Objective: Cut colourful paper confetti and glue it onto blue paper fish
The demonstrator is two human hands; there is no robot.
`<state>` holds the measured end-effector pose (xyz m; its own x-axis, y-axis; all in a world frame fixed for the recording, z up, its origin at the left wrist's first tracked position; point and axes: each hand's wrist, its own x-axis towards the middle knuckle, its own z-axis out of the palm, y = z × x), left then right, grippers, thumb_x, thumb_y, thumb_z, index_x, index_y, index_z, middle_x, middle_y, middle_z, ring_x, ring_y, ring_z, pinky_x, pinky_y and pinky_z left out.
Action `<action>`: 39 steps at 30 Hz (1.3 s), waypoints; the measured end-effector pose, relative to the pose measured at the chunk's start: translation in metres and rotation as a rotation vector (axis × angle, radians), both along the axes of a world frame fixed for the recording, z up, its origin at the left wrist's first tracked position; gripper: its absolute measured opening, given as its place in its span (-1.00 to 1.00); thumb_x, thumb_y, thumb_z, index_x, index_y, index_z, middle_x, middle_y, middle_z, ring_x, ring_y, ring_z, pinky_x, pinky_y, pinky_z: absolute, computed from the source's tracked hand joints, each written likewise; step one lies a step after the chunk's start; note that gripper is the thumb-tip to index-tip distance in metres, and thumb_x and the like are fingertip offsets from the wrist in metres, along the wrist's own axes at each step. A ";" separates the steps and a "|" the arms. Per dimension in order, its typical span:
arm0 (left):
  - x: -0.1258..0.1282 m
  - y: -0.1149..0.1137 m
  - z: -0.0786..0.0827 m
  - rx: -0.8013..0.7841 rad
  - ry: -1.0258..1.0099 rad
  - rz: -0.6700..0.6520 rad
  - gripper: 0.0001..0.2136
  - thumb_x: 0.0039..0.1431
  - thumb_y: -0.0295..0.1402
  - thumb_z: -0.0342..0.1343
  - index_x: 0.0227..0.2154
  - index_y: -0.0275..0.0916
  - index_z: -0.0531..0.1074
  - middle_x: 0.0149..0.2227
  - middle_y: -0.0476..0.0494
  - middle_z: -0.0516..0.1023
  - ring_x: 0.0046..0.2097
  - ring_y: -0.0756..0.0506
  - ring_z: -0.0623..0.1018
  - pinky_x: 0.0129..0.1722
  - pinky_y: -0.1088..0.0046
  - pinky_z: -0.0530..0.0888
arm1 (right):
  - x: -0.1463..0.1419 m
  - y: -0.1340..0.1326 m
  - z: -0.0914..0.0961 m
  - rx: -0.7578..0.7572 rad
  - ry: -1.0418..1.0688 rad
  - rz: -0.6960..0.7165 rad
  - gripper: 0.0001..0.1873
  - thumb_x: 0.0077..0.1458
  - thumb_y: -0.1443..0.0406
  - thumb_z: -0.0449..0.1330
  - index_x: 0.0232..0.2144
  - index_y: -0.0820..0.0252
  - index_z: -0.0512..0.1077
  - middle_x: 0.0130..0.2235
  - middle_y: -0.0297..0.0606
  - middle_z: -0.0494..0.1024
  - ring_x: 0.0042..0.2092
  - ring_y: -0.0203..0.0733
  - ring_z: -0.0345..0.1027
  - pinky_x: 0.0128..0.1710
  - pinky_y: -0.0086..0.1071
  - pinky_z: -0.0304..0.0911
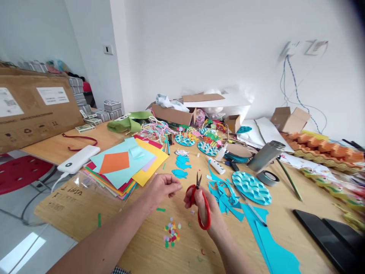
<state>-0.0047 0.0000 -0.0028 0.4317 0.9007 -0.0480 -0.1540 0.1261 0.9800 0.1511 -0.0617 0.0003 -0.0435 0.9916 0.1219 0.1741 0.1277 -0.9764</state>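
Observation:
My right hand grips red-handled scissors, their dark blades pointing up and slightly parted. Just left of them is my left hand, its thumb and fingertips pinched together; whatever is between them is too small or hidden to make out. Below both hands lies a loose cluster of small coloured paper dots. Ahead of the left hand rest blue paper fish on the wooden table. Blue paper scraps sit to the right of the scissors.
Coloured paper sheets and a white power bank are on the left. To the right are a wavy blue oval, a pen, a tape roll, a steel flask and black phones. A glue bottle lies ahead.

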 end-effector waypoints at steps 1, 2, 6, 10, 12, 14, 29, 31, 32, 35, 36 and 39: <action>0.000 0.000 0.000 -0.009 -0.059 0.024 -0.81 -0.16 -0.28 0.29 -0.57 -0.30 0.45 -0.62 0.05 0.40 -0.55 0.07 0.33 -0.50 0.53 0.26 | -0.001 -0.001 0.001 -0.004 -0.016 0.020 -0.41 0.13 -0.20 -0.05 -0.50 0.19 0.29 -0.49 -0.23 0.43 -0.46 -0.24 0.31 -0.44 -0.38 0.26; 0.000 0.000 0.000 -0.024 -0.109 0.041 -0.81 -0.16 -0.29 0.31 -0.56 -0.31 0.47 -0.58 0.02 0.44 -0.51 0.05 0.38 -0.45 0.51 0.31 | -0.003 -0.001 0.001 -0.016 -0.035 0.043 -0.40 0.12 -0.21 -0.04 -0.51 0.19 0.29 -0.50 -0.23 0.42 -0.47 -0.23 0.31 -0.45 -0.38 0.25; 0.004 -0.003 -0.001 -0.088 -0.203 0.057 -0.78 -0.20 -0.29 0.36 -0.52 -0.32 0.50 -0.43 -0.09 0.56 -0.36 -0.03 0.50 -0.29 0.44 0.40 | -0.008 -0.003 0.000 -0.079 -0.096 0.097 -0.39 0.05 -0.24 0.02 -0.53 0.18 0.27 -0.52 -0.26 0.40 -0.49 -0.24 0.31 -0.50 -0.40 0.22; 0.007 -0.006 -0.003 -0.109 -0.240 0.053 -0.76 -0.19 -0.28 0.37 -0.54 -0.33 0.49 -0.49 -0.08 0.56 -0.39 -0.03 0.52 -0.28 0.42 0.41 | -0.010 -0.005 -0.003 -0.122 -0.112 0.096 -0.40 0.01 -0.24 0.06 -0.54 0.16 0.23 -0.54 -0.29 0.40 -0.51 -0.25 0.30 -0.52 -0.41 0.19; 0.009 -0.008 -0.003 -0.113 -0.247 0.062 -0.76 -0.19 -0.28 0.37 -0.55 -0.33 0.48 -0.52 -0.07 0.55 -0.40 -0.03 0.51 -0.29 0.42 0.41 | -0.010 -0.005 -0.005 -0.125 -0.106 0.099 -0.43 0.03 -0.22 0.08 -0.54 0.17 0.24 -0.55 -0.29 0.40 -0.51 -0.25 0.30 -0.53 -0.42 0.18; 0.011 -0.010 -0.004 -0.115 -0.248 0.085 -0.77 -0.18 -0.28 0.37 -0.55 -0.32 0.47 -0.53 -0.06 0.54 -0.41 -0.03 0.51 -0.29 0.43 0.40 | -0.010 -0.005 -0.008 -0.124 -0.102 0.088 -0.45 0.04 -0.18 0.11 -0.55 0.17 0.25 -0.56 -0.29 0.41 -0.52 -0.26 0.30 -0.54 -0.43 0.16; 0.020 -0.020 -0.008 -0.149 -0.316 0.168 -0.83 -0.15 -0.33 0.33 -0.55 -0.31 0.48 -0.48 -0.09 0.58 -0.37 -0.05 0.52 -0.28 0.43 0.40 | -0.013 -0.005 -0.018 -0.162 -0.106 0.027 -0.53 0.07 -0.08 0.16 -0.53 0.17 0.21 -0.59 -0.37 0.37 -0.57 -0.31 0.27 -0.60 -0.49 0.12; 0.020 -0.020 -0.008 -0.158 -0.319 0.178 -0.83 -0.16 -0.33 0.33 -0.55 -0.31 0.48 -0.49 -0.09 0.57 -0.38 -0.06 0.52 -0.29 0.42 0.40 | -0.013 -0.004 -0.021 -0.158 -0.100 0.023 -0.52 0.08 -0.09 0.16 -0.54 0.17 0.22 -0.60 -0.38 0.36 -0.58 -0.33 0.26 -0.61 -0.50 0.12; 0.020 -0.020 -0.008 -0.161 -0.322 0.186 -0.83 -0.16 -0.33 0.33 -0.55 -0.31 0.48 -0.49 -0.09 0.57 -0.38 -0.07 0.52 -0.29 0.42 0.40 | -0.013 -0.004 -0.023 -0.159 -0.098 0.022 -0.52 0.07 -0.09 0.15 -0.54 0.17 0.22 -0.60 -0.38 0.36 -0.59 -0.33 0.25 -0.61 -0.50 0.12; 0.021 -0.020 -0.008 -0.177 -0.337 0.203 -0.83 -0.17 -0.34 0.33 -0.55 -0.31 0.48 -0.51 -0.08 0.56 -0.38 -0.07 0.52 -0.30 0.42 0.40 | -0.012 -0.003 -0.027 -0.164 -0.094 0.016 -0.50 0.06 -0.11 0.16 -0.54 0.18 0.23 -0.61 -0.40 0.34 -0.60 -0.34 0.24 -0.63 -0.51 0.12; 0.021 -0.021 -0.008 -0.183 -0.342 0.203 -0.83 -0.17 -0.34 0.33 -0.55 -0.31 0.48 -0.51 -0.08 0.56 -0.39 -0.07 0.52 -0.30 0.42 0.40 | -0.012 -0.003 -0.028 -0.161 -0.094 0.013 -0.50 0.06 -0.11 0.16 -0.54 0.18 0.23 -0.62 -0.40 0.34 -0.61 -0.35 0.24 -0.63 -0.51 0.12; 0.022 -0.021 -0.009 -0.198 -0.354 0.202 -0.83 -0.17 -0.34 0.33 -0.55 -0.31 0.48 -0.51 -0.07 0.56 -0.39 -0.06 0.52 -0.30 0.42 0.40 | -0.011 -0.003 -0.029 -0.156 -0.095 0.002 -0.49 0.04 -0.13 0.17 -0.55 0.18 0.23 -0.62 -0.40 0.34 -0.61 -0.35 0.23 -0.64 -0.52 0.12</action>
<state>0.0169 -0.0211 -0.0117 0.2687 0.9570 -0.1091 -0.5162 0.2387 0.8225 0.1396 -0.0642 -0.0284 -0.0496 0.9980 -0.0385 0.2661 -0.0239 -0.9637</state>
